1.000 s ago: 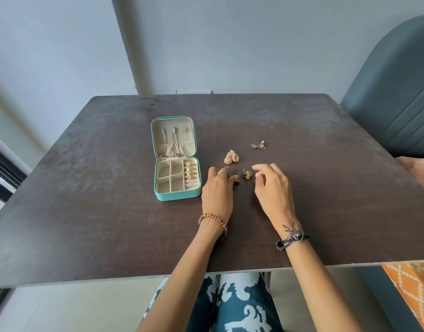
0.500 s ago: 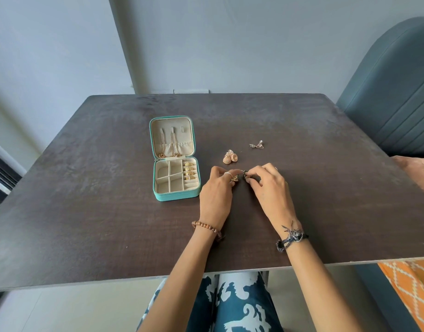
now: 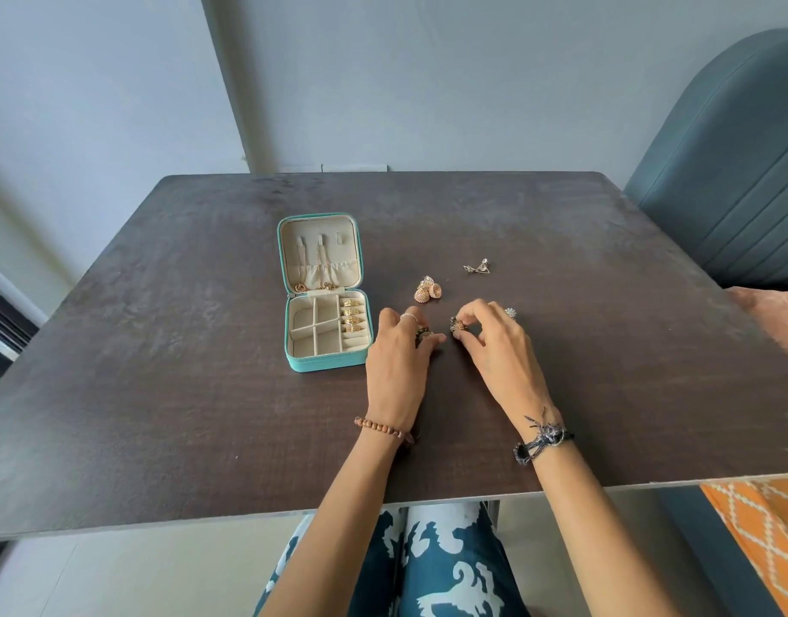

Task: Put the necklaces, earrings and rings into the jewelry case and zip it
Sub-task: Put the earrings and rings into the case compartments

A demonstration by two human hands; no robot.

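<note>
On the dark counter (image 3: 205, 394), with each hand pinching one dark earring, left hand (image 3: 398, 362) and right hand (image 3: 494, 349), carry both left to the open jewelry case (image 3: 325, 322) and drop them into an empty compartment.

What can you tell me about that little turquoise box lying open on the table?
The jewelry case is a small square box with a turquoise, leather-like outside and cream lining. It lies open on the dark table, lid tilted back. Thin gold necklaces hang from tabs in the lid above a gathered pocket. The base has divided compartments, all looking empty, and a row of gold rings along its right side. Neither hand touches it; the left hand is just beside it.
</note>
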